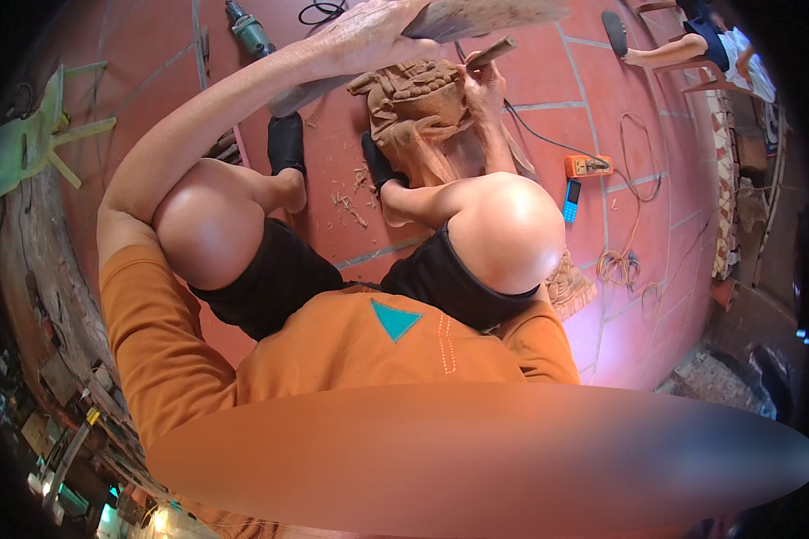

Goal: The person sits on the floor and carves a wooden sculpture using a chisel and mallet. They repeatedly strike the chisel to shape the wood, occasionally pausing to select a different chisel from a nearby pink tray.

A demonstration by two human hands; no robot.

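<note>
My left hand [377,36] is raised at the top of the view, closed around a thick, worn wooden club [485,14] that points right. My right hand [485,90] grips a short wooden tool handle [493,52], whose upper end sticks out above the fist. Its lower end is hidden, so the kind of tool cannot be told. Right beside that hand stands a brown wood carving [420,101] with rounded, beaded relief, on the floor by my right foot. The club's end is over the handle, apart from it as far as I can see.
Wood shavings [355,202] lie between my feet on the red tiles. A green power tool [250,34] is at the upper left, near a green plastic chair [45,135]. To the right are an orange socket block [588,166], a blue phone [571,199], coiled cord [616,268] and another person [692,54].
</note>
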